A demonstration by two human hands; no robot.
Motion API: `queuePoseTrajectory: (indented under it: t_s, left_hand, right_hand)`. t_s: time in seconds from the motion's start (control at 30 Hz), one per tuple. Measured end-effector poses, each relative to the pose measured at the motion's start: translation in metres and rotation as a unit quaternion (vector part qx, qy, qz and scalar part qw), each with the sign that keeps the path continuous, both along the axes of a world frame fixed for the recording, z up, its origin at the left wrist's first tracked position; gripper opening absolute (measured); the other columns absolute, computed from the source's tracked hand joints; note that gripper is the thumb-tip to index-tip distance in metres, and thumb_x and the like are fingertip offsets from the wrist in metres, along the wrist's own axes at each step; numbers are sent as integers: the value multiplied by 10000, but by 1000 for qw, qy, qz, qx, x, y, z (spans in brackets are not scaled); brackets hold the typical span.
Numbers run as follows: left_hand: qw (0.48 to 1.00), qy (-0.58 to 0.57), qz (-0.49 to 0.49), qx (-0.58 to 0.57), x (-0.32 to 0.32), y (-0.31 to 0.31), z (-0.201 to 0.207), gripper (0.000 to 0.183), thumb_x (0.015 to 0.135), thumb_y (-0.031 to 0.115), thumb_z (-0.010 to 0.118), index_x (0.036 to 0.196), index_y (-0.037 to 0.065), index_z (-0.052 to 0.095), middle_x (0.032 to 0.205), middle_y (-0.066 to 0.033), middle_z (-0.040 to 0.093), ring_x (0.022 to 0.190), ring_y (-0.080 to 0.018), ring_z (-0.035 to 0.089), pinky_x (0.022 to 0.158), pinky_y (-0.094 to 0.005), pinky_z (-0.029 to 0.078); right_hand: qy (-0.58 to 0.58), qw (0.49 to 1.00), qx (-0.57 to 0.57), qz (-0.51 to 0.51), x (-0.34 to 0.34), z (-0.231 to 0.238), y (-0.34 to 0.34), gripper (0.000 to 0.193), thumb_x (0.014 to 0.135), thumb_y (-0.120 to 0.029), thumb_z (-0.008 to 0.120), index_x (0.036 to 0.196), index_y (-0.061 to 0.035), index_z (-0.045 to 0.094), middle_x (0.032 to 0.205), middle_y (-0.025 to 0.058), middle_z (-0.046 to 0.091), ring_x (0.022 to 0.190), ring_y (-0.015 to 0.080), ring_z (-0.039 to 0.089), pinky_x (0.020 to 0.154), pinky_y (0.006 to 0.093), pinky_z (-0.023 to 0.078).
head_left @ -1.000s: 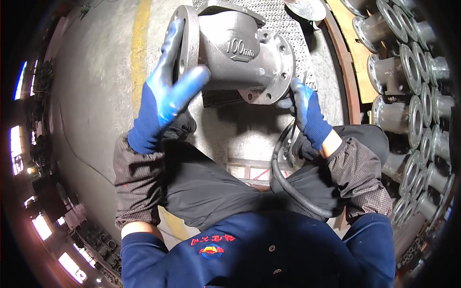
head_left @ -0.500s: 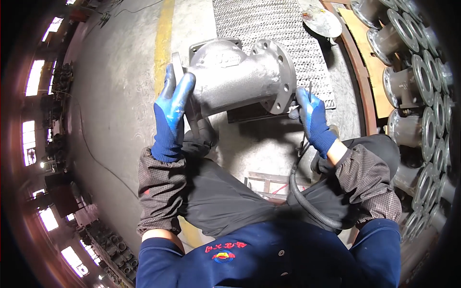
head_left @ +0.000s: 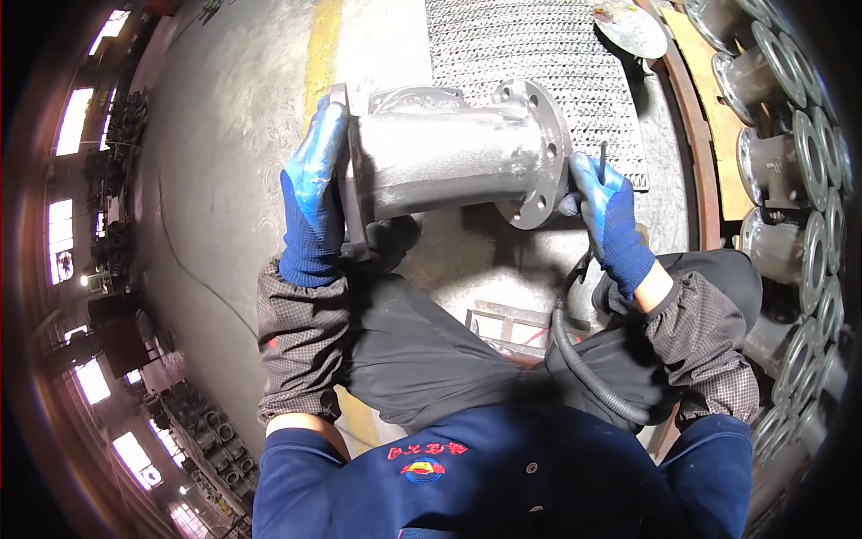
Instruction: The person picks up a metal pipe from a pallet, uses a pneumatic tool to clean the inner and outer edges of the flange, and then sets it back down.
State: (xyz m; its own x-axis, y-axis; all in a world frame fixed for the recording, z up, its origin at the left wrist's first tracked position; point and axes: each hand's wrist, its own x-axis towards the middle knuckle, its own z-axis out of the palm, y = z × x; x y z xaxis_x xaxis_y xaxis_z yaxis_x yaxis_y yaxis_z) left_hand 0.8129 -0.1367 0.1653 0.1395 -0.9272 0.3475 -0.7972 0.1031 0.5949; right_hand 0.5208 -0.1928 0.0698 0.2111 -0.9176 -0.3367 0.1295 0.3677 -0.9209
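A silvery-grey flanged metal casting [head_left: 449, 157], shaped like a valve body, lies sideways in front of me. My left hand [head_left: 313, 180], in a blue coated glove, is pressed along the outer side of its left flange [head_left: 353, 171], gripping that end. The round right flange [head_left: 546, 153] has bolt holes. Beside its rim, my gloved right hand [head_left: 609, 216] is closed on a thin dark rod-like tool [head_left: 602, 160], whose tip sticks up above the fingers. The rest of that tool is hidden in the glove. A ribbed dark hose [head_left: 584, 364] rises toward this hand.
Behind the casting lies a patterned metal plate [head_left: 539, 63]. A round pale disc [head_left: 631, 34] stands at far right. Several flanged castings [head_left: 781, 166] are stacked beyond a brown rail [head_left: 700, 162]. Between my legs is a low metal frame [head_left: 512, 328]; a cable [head_left: 180, 260] crosses the floor.
The casting has rolled, so its raised lettering and bolted top flange have turned largely out of sight. My left hand has flattened along the left flange. My right hand stays by the right flange.
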Motion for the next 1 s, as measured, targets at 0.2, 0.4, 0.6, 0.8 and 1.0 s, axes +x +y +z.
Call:
queuePoseTrajectory:
  t_s: [0.2,0.4,0.6,0.8,1.0]
  left_hand:
    - [949,309,-56,13,-17,-10,6,457,963,254,399,1326,-22,399,1358,-131,407,1239,-203,403,1057,-332,297]
    - [968,157,-181,-78,-32,-36,9,474,927,161,466,1355,-14,362,1351,-176,424,1231,-255,435,1027,-354,347]
    - [984,25,-161,79,-63,-22,21,875,694,43,666,1437,49,202,1368,-168,404,1201,-256,467,979,-348,400]
    - [991,-11,-122,61,-76,-16,13,843,696,-32,618,1431,47,215,1291,-182,488,1098,-262,558,884,-325,470]
    - [995,-46,-88,30,-78,-20,25,742,673,87,651,1362,40,380,1169,-208,577,1039,-280,608,839,-320,490]
  right_hand:
    - [38,999,32,-15,-11,12,-19,327,916,-306,511,951,7,602,725,23,558,604,149,599,551,272,482]
    - [-15,995,89,-47,-28,-1,-39,462,895,-386,465,1094,23,553,838,82,585,733,197,634,563,292,468]
    - [-30,986,164,-31,-12,-41,-19,410,919,-404,438,1001,-16,544,711,37,515,613,188,610,452,245,384]
    - [-12,976,191,-102,-12,-38,-20,331,910,-301,443,968,3,562,738,54,528,548,150,501,603,292,517]
    - [7,978,203,-53,-37,-25,-7,300,891,-268,477,914,10,588,763,68,560,539,144,510,576,259,481]
